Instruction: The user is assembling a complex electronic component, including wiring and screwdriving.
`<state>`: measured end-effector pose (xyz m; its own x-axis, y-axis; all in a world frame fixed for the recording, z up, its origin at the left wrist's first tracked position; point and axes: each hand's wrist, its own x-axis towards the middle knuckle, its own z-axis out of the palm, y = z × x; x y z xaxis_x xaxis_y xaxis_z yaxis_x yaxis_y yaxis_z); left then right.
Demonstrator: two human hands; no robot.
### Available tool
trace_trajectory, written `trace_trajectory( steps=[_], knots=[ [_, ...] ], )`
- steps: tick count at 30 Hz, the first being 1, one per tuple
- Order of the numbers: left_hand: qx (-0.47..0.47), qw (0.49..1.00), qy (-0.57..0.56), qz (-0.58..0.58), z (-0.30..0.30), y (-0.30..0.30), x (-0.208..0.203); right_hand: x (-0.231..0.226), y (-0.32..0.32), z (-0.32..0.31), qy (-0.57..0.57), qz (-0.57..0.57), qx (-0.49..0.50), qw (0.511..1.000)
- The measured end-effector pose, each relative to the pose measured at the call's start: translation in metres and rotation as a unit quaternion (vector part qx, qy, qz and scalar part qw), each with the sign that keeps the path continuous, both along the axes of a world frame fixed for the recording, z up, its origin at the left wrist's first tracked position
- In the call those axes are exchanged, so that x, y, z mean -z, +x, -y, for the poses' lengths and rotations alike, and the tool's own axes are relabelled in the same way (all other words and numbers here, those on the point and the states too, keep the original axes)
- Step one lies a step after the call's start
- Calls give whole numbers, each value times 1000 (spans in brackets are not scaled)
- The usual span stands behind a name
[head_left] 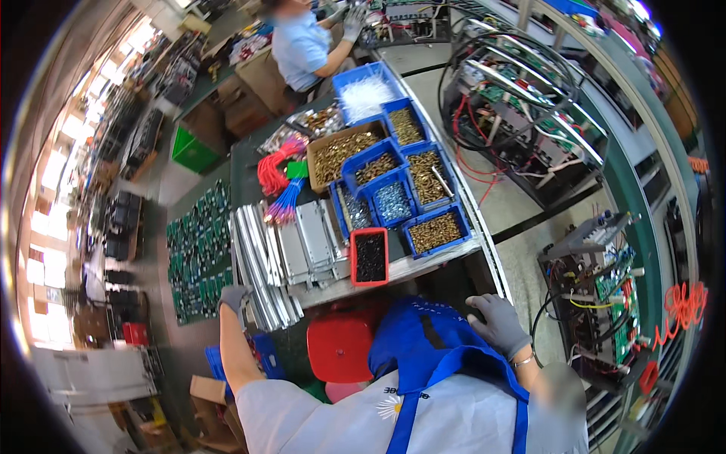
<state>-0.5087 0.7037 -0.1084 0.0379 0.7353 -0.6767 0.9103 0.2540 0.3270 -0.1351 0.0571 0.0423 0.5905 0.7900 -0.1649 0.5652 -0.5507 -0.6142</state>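
Observation:
My left hand (236,297), in a grey glove, is at the near left end of a stack of long silver metal strips (266,284). It seems to touch the outermost strip, but its fingers are too small and partly hidden to show a grip. My right hand (499,325), also gloved, hovers to the right of my blue apron (412,333), by the edge of the line. Its fingers are apart and nothing is in them. Flat grey metal plates (311,227) lie beside the strips. A red bin of black small parts (370,257) stands at the bench's near edge.
Blue bins (437,233) hold brass-coloured and silver fasteners. Red and blue wire bundles (281,170) lie left of them. Green circuit boards (198,253) cover the far left. Wired open units (594,291) stand along the right. A red stool (340,348) is below; a co-worker (299,49) works ahead.

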Motion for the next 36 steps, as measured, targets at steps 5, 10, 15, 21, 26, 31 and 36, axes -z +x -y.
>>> trace_trajectory(
  steps=[5, 10, 15, 21, 26, 31, 36],
  knots=[
    [-61, 993, 51, 86, 42, 17, -53, 12, 5, 5, 21, 38, -19, 999],
    [-102, 989, 47, 98, 24, -9, -53, 15, 3, 11, 40, 44, -39, 998],
    [-115, 921, 19, 373, 80, 38, -128, 18, 9, 15, 40, 28, -11, 999],
    [-19, 795, -82, 601, 211, 159, -175, -2, 10, -16, 220, -47, -18, 974],
    [108, 818, -82, 560, 421, 317, -181, -18, -2, -32, 302, -33, 91, 948],
    [127, 781, -189, 582, 563, 361, -162, 1, -20, 29, 296, -66, 340, 890],
    [91, 773, -322, 539, 616, 365, -86, 21, -52, 131, 224, 49, 470, 853]
  ],
)
